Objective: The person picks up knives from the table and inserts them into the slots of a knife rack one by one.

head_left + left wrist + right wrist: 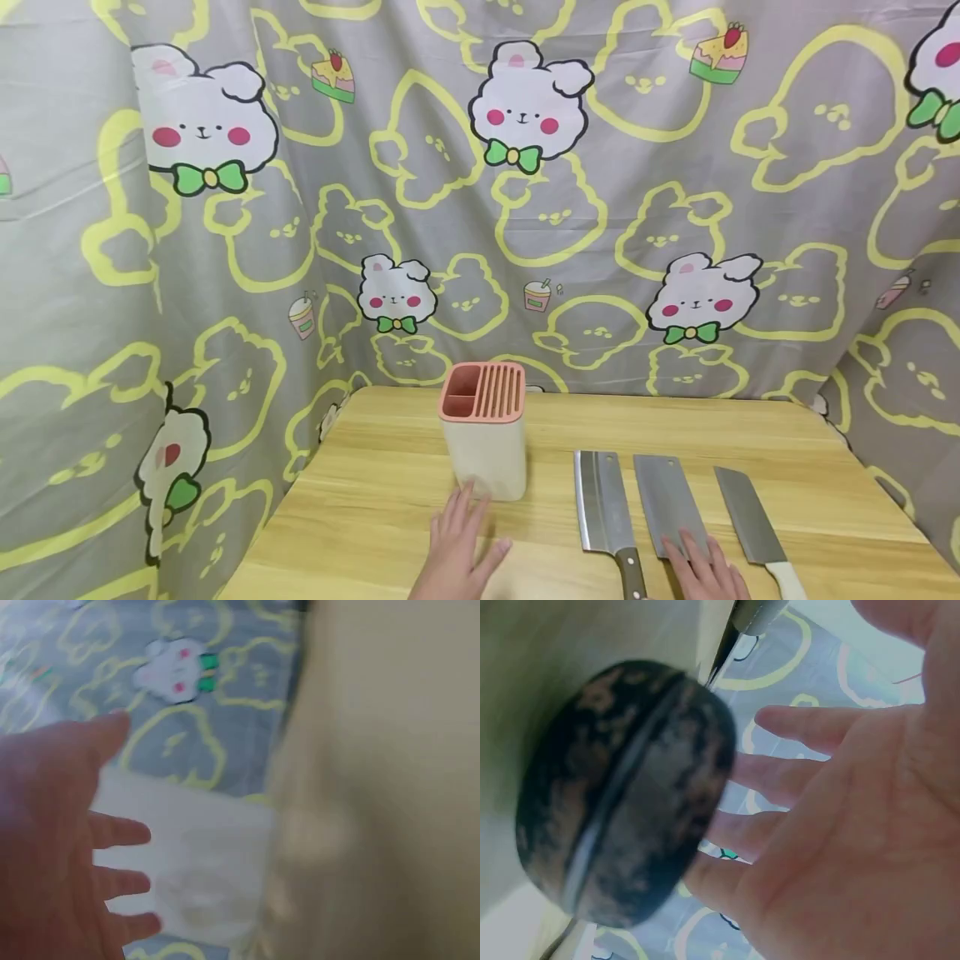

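Observation:
A white knife holder (487,458) with a pink slotted top (501,392) stands upright on the table. My left hand (457,550) is in front of its base, fingers spread and holding nothing. In the left wrist view a gap shows between those fingers and the holder (214,840). Three knives lie to the right: a cleaver (606,500) with a brown handle, a middle cleaver (667,500), and a narrower knife (750,517) with a white handle. My right hand (701,571) is over the middle cleaver's lower end, fingers extended. A dark mottled handle end (622,802) fills the right wrist view, beside the open palm.
The light wooden table (360,500) ends at a patterned grey curtain (442,208), which hangs behind and along both sides. The holder is left of the knives, with bare wood between them.

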Demonstrator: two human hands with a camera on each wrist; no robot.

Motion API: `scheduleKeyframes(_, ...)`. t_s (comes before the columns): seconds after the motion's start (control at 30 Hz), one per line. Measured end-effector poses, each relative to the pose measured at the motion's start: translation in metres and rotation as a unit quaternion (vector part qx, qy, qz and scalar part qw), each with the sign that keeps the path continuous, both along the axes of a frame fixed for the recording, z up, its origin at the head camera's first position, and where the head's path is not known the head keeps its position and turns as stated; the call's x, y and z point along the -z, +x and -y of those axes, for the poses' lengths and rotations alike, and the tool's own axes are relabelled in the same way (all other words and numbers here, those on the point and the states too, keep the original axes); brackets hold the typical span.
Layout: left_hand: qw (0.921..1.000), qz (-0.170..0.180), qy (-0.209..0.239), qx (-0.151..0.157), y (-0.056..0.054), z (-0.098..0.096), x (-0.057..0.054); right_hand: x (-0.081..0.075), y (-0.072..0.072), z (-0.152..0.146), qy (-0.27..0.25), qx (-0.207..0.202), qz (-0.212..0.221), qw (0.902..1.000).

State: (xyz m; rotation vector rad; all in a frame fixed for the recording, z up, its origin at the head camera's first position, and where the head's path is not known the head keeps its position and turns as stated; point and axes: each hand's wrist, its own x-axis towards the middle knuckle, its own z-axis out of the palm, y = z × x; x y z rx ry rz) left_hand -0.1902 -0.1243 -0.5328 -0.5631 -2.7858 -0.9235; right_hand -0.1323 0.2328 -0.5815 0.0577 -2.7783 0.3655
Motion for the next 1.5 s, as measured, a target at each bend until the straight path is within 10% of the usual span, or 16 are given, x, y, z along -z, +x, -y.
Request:
scheduleKeyframes(0.13, 0.9886, 0.042, 0.142, -0.022, -0.004, 0.015, -0.021, -0.011, -0.006, -0.004, -0.018, -0.039, 0.046, 0.998)
scheduleKeyframes(0.3, 0.9542, 0.049, 0.284, -0.082, -0.02, 0.041, -0.053, -0.028, -0.012, -0.01, -0.025, -0.12, 0.055, 0.991)
scheduleKeyframes(0.67, 0.9031, 0.104, 0.406, -0.094, -0.092, 0.072, -0.099, -0.052, -0.018, -0.009, 0.096, -0.295, -0.011, 0.9505)
scheduleKeyframes(0.93, 0.8976, 0.141, 0.414, -0.053, -0.125, 0.056, -0.107, -0.049, -0.021, -0.005, 0.081, -0.398, -0.032, 0.9132)
scheduleKeyframes(1.27, 0.8733, 0.188, 0.449, -0.022, -0.151, 0.039, -0.096, -0.037, -0.011, 0.002, 0.169, -0.339, 0.002, 0.9255)
scheduleKeyframes(1.5, 0.8776, 0.191, 0.44, -0.011, -0.153, 0.034, -0.094, -0.039, -0.007, 0.01, 0.231, -0.341, -0.114, 0.9041)
